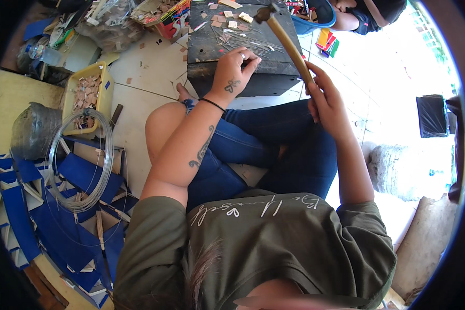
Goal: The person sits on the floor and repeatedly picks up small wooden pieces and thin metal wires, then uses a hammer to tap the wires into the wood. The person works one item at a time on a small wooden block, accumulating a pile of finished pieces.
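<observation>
In the head view, a hammer [287, 41] is held by its wooden handle in the right hand [323, 98], fingers wrapped tight, its head raised over the far edge of a dark wooden block [243, 62]. On the block's near edge the left hand [235, 72] rests, fingertips pinched narrowly; what is pinched cannot be told. A wire coil [82, 160] lies at left.

Clutter lying around the yellow crate [106, 88]

A coil of wire [82, 160] is resting just below the crate, blue sheets [62, 222] are spreading beneath that, and a plastic bottle [33, 51] is lying up-left of it.
</observation>
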Demonstrator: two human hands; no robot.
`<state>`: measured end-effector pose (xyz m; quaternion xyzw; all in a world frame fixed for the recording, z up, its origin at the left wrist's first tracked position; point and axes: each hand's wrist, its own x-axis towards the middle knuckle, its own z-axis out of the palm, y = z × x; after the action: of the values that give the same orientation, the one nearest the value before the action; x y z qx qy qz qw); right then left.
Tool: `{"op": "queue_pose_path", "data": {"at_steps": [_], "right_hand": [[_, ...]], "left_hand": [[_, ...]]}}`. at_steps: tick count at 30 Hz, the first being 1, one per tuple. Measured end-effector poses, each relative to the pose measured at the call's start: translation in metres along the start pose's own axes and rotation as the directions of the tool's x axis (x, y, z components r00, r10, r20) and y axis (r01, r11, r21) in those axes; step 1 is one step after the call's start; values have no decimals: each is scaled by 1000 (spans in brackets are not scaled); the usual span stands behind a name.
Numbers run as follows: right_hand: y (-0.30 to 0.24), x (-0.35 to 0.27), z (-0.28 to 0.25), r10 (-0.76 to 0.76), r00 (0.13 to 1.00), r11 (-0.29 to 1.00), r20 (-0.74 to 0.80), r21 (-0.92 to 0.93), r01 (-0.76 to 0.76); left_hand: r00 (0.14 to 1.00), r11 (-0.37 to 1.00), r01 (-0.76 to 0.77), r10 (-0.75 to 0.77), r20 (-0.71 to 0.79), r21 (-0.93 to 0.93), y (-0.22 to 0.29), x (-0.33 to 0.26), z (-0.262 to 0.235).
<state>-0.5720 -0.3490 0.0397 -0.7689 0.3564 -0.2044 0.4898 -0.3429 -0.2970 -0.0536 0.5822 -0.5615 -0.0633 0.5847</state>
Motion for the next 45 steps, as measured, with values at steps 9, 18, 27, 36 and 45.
{"op": "queue_pose_path", "data": {"at_steps": [9, 18, 27, 36, 45], "right_hand": [[-23, -42, -1, -302, 953, 805, -7, -537, 251], [-25, -41, -5, -252, 966, 784, 62, -572, 241], [-17, -39, -6, -313, 950, 801, 9, -534, 269], [-15, -39, -2, -351, 936, 810, -2, -502, 303], [-17, -42, -4, -308, 951, 826, -2, -496, 267]], "left_hand": [[1000, 999, -28, 28, -5, 41, 1, -1, 0], [998, 998, -44, 45, -33, 47, 0, -2, 3], [999, 999, -13, 15, -36, 50, 0, -2, 3], [999, 998, -28, 31, -42, 64, 1, -4, 3], [997, 994, -62, 66, -41, 91, 0, -4, 3]]}}
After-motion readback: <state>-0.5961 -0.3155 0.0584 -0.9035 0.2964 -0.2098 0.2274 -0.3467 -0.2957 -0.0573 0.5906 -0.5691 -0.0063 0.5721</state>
